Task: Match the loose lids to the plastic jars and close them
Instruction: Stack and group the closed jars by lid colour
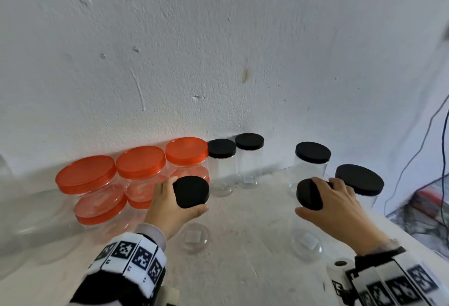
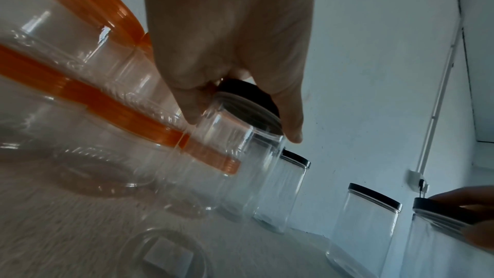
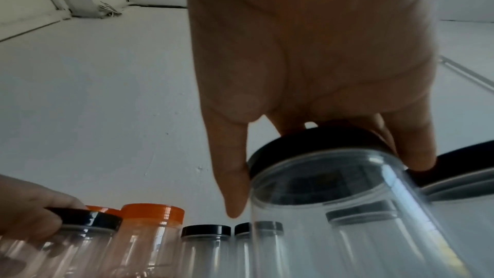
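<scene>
Left hand [image 1: 170, 204] grips a black lid [image 1: 191, 191] atop a clear jar [image 2: 235, 134]; right hand [image 1: 332, 204] clasps another black lid [image 1: 309, 194]. Both grasp from above, probably to screw down. Thread seating unclear through the blur.

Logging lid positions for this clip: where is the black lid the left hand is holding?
In the head view, the black lid sits left of centre on a clear jar, gripped by the left hand, just in front of the orange-lidded jars.

Right hand [image 1: 336, 202] hides part of black lid [image 1: 308, 194]; floor clutter [image 1: 427, 211] blurred.
</scene>
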Available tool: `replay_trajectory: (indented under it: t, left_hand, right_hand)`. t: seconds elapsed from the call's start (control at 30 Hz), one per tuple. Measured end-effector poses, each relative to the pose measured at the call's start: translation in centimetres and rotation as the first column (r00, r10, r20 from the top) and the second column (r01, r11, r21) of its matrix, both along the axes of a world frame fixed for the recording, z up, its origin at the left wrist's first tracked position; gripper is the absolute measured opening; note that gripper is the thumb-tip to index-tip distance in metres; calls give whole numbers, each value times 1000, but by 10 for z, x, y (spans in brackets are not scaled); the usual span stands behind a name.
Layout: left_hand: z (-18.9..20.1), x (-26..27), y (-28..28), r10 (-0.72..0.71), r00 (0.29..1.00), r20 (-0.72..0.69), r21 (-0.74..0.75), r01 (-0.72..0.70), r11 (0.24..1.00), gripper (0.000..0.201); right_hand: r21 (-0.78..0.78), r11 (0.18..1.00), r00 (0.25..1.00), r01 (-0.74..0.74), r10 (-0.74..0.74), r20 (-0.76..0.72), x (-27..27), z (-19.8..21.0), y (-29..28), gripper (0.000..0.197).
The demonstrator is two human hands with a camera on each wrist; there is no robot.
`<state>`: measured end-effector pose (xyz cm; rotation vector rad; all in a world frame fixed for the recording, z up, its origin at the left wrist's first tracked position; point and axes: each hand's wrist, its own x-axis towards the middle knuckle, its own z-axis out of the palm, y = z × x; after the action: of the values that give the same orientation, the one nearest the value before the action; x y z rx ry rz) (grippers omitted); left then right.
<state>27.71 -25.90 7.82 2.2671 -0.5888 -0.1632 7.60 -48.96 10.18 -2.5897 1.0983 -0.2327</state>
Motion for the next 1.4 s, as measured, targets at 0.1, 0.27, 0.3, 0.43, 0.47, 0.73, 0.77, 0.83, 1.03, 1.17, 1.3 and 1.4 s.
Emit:
replay_trajectory:
  t: [0.1,0.27,0.3,0.43,0.47,0.73,0.77,0.83,1.03,1.17,1.3,1.4]
  left_hand:
    - [0,-1,0,-2,1000,-1,-3,2,1000,102]
    - [-2,-2,0,-12,999,-34,-59,9,998,100]
    - [-2,-2,0,-14,999,-38,-70,11,997,99]
    - [-6,-2,0,-19,998,-54,-112,13,994,97]
    - [-7,-1,0,-19,999,-51,-120,12,993,97]
    - [-9,0,1,-28,999,-43,-135,22,991,96]
    - [-9,0,1,-28,999,-40,-133,22,991,96]
    - [-9,0,1,-28,999,-32,-131,23,991,96]
    - [-10,-1,0,-25,1000,-19,-140,22,990,95]
    - [-10,-1,0,-30,999,-12,-144,28,989,95]
    - [-12,-1,0,-33,999,-14,-152,30,988,96]
    - [-13,-1,1,-33,999,-13,-161,31,986,94]
  right_hand:
    - [34,999,997,-26,24,70,11,1,-2,71]
    - [73,985,970,-158,141,197,63,8,-4,67]
    - [77,981,963,-179,159,219,76,9,-6,67]
    - [91,964,938,-250,218,271,120,6,-9,66]
    - [92,960,934,-263,229,276,127,4,-10,66]
    - [56,961,934,-271,248,256,152,-13,-17,63]
    - [70,959,931,-275,247,267,150,-14,-19,65]
    - [96,961,913,-259,212,348,145,-14,-23,71]
    - [-37,973,727,226,-143,672,122,-6,-58,48]
    - [-20,924,828,382,-333,451,120,-16,-82,55]
    - [130,891,798,435,-448,402,127,-28,-89,54]
    - [156,890,780,427,-451,434,135,-31,-96,54]
